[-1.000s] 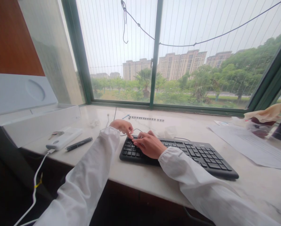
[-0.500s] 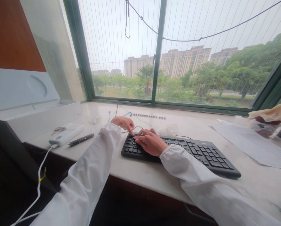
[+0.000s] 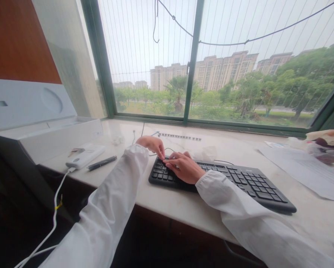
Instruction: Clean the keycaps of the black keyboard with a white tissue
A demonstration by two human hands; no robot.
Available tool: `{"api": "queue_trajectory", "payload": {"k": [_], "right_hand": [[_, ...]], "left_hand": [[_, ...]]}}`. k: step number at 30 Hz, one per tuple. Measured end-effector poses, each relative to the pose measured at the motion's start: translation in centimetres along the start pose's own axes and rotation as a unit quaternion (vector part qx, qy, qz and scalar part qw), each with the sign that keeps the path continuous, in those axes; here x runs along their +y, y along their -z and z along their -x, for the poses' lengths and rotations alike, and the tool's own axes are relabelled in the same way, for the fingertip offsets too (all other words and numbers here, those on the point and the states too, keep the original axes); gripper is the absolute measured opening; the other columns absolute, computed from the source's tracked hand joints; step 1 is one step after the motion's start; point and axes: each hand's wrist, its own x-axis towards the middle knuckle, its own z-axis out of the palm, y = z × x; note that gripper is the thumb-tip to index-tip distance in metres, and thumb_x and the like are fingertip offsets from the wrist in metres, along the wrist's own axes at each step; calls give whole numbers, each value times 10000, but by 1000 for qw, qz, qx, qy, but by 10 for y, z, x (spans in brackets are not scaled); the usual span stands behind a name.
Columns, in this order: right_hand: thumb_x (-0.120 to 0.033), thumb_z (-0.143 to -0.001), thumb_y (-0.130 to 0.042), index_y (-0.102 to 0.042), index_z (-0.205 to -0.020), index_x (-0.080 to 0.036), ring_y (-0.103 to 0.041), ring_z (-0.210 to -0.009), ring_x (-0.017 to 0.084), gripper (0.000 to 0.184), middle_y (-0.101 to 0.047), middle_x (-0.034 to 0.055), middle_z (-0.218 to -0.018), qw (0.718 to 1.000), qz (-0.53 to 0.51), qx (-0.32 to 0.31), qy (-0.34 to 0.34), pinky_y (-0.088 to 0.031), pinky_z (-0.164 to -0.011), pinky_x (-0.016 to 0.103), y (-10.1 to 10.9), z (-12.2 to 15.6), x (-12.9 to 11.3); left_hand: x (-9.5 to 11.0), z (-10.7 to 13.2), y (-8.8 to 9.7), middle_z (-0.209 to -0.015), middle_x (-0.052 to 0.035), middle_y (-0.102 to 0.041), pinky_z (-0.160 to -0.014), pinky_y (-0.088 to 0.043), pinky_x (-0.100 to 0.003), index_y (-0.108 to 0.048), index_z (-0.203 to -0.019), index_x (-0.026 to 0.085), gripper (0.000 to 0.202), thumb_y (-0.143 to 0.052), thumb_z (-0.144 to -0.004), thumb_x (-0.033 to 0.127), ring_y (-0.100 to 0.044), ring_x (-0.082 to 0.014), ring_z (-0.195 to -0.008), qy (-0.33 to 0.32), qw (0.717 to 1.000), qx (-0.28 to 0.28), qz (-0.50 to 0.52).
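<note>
A black keyboard lies on the pale countertop in front of me. My left hand hangs over its upper left corner, wrist bent, fingers pinched together and pointing down at the keys. Whatever sits between those fingertips is too small to make out. Across the left part of the keyboard rests my right hand, thumb and index finger brought close together beside the left fingertips. Its grip, if it holds anything, is hidden. Behind the keyboard stands a row of small dark pieces like keycaps.
On the left are a pen, a white power bank with a cable, and an open white box. Papers and plastic bags lie at the right. Crumpled clear plastic sits behind the keyboard, before the window.
The whole view has shifted slightly, so everything appears a little farther right. Both hands stay at the same keys, with the left fingers now drawn closer together.
</note>
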Motion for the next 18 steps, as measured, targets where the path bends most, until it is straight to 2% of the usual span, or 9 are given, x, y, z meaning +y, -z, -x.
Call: {"api": "queue_trajectory", "payload": {"k": [11,18], "right_hand": [[-356,-999,-405,-716,-1074,-288,-579,-955,169,327,-641,54,-1035,999,45,13,-3,-302,-865,367,3,0,2],[-373,-993,-411,-705,-1097,-308,-575,-955,170,318,-635,48,-1058,999,48,8,9,-297,-863,365,2,1,2]], "left_hand": [[-3,-7,-1,-758,6,-639,-626,-394,-224,-770,-941,237,499,-796,-541,535,-500,-137,-722,1,1000,-6,-6],[-2,-9,-4,-643,29,-521,-543,-340,-225,-698,-891,194,486,-823,-516,478,-405,-104,-600,9,999,-23,23]]}}
